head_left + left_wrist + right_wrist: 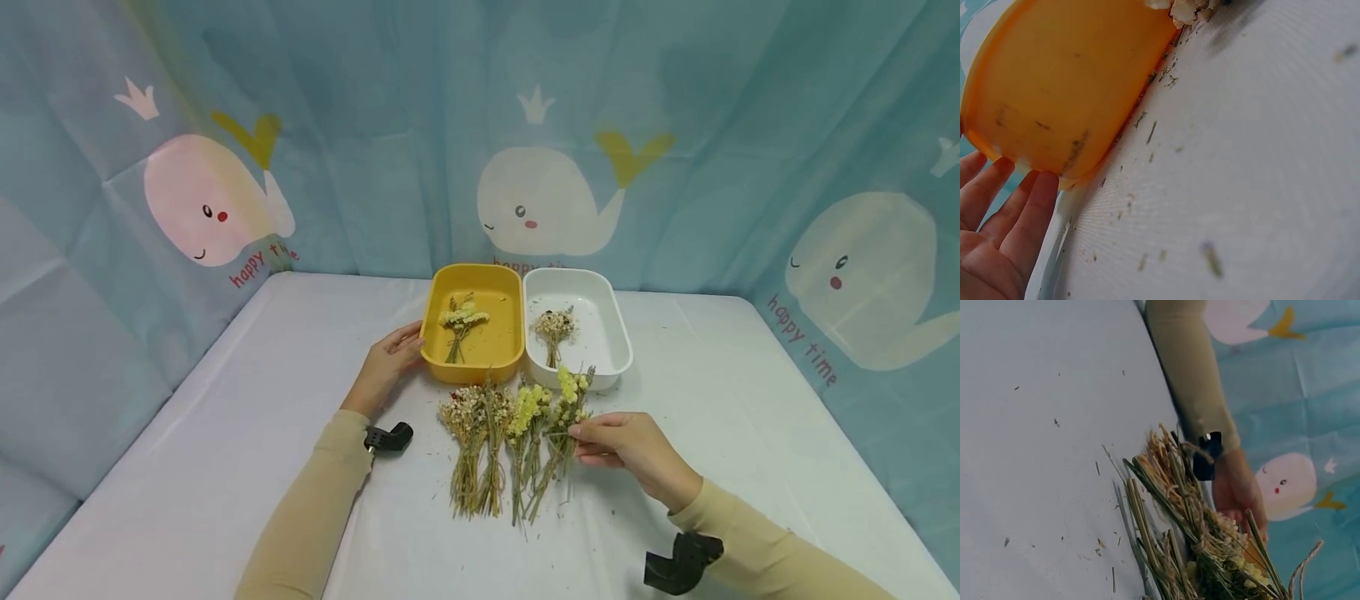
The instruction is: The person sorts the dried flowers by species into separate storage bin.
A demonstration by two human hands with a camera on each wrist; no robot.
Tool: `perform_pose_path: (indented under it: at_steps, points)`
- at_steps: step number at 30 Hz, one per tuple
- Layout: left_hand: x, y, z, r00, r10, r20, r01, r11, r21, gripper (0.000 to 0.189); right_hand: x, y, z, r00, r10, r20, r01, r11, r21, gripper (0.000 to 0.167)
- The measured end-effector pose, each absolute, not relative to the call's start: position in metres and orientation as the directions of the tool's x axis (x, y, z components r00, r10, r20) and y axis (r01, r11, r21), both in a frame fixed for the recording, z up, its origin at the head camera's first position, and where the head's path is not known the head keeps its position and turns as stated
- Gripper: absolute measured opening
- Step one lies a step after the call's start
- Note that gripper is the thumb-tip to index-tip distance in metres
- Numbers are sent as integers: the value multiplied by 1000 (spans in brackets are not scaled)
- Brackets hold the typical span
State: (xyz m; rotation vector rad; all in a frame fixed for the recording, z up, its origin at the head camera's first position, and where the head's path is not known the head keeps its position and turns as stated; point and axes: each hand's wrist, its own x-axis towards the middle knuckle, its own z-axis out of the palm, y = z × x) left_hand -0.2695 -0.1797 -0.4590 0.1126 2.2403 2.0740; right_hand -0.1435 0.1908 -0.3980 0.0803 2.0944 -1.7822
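Observation:
My left hand (387, 367) touches the left wall of a yellow plastic bin (501, 325); in the left wrist view its fairly straight fingers (1038, 200) lie against the wall. With thumb and fingers, my right hand (637, 450) pinches a bunch of yellow dried flowers (561, 442), the rightmost in a row on the table. Left of it lie more yellow bunches (528, 417) and cream bunches with brown stems (468, 442). One yellow bunch (459, 325) lies inside the yellow bin. The right wrist view shows tied stems (1179, 506) close up, with the right hand out of sight.
Beside the yellow bin stands a white bin (600, 325) with a cream dried bunch (553, 329) in it. Stem crumbs are scattered over the white tabletop (750, 467). A blue whale-print curtain (397, 167) hangs behind and at both sides. Each wrist bears a black camera mount (682, 562).

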Motion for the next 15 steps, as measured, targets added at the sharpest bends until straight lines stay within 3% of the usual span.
perform_pose_path:
  at_steps: [15]
  points:
    - [-271, -177, -456, -994, 109, -26, -21, 49, 999, 52, -138, 186, -390, -917, -202, -345, 315, 166, -934, 33]
